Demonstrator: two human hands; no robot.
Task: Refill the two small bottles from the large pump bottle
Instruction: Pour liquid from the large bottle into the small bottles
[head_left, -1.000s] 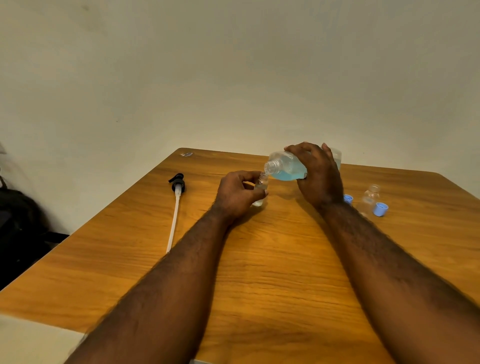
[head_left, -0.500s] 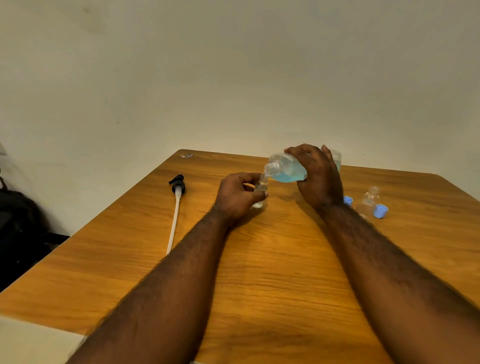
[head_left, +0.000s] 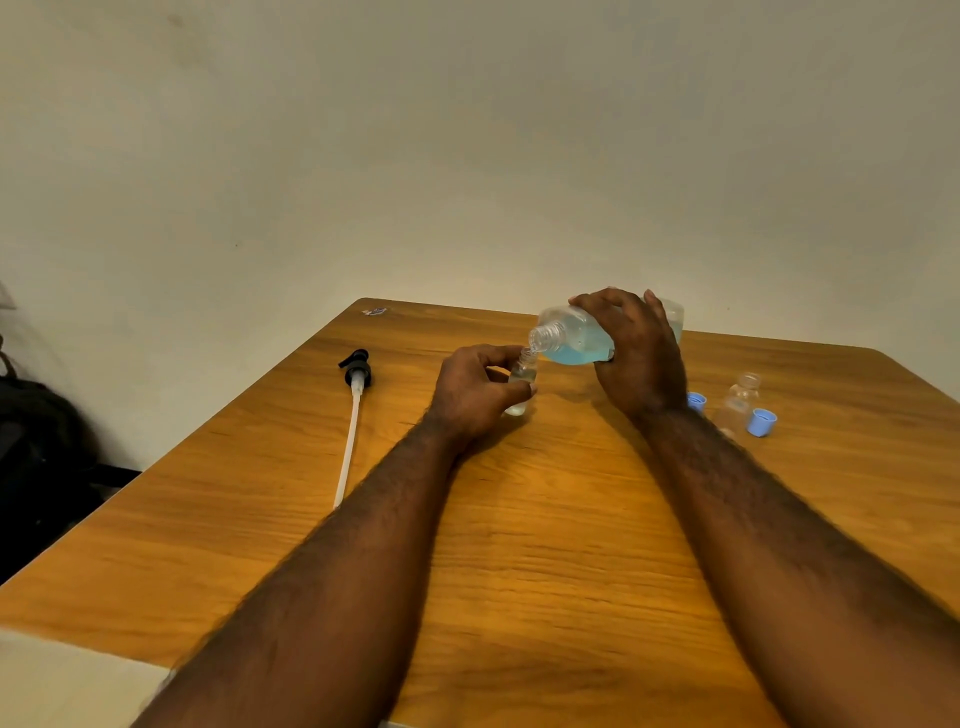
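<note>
My right hand (head_left: 641, 358) grips the large clear bottle (head_left: 571, 338) of blue liquid, tipped on its side with its open neck pointing left and down. That neck sits right over the mouth of a small clear bottle (head_left: 521, 376), which stands on the wooden table (head_left: 545, 519) and is held by my left hand (head_left: 470, 397). A second small clear bottle (head_left: 740, 397) stands uncapped to the right of my right wrist. Two blue caps lie by it, one (head_left: 761, 421) at its right and one (head_left: 696, 401) partly hidden behind my wrist.
The black pump head with its long white tube (head_left: 353, 415) lies on the table to the left of my hands. A dark bag (head_left: 36, 441) sits on the floor beyond the table's left edge. A pale wall rises behind the table.
The large bottle's neck has stayed over the small bottle's mouth. Both hands hold almost the same pose, with only a slight shift of the view.
</note>
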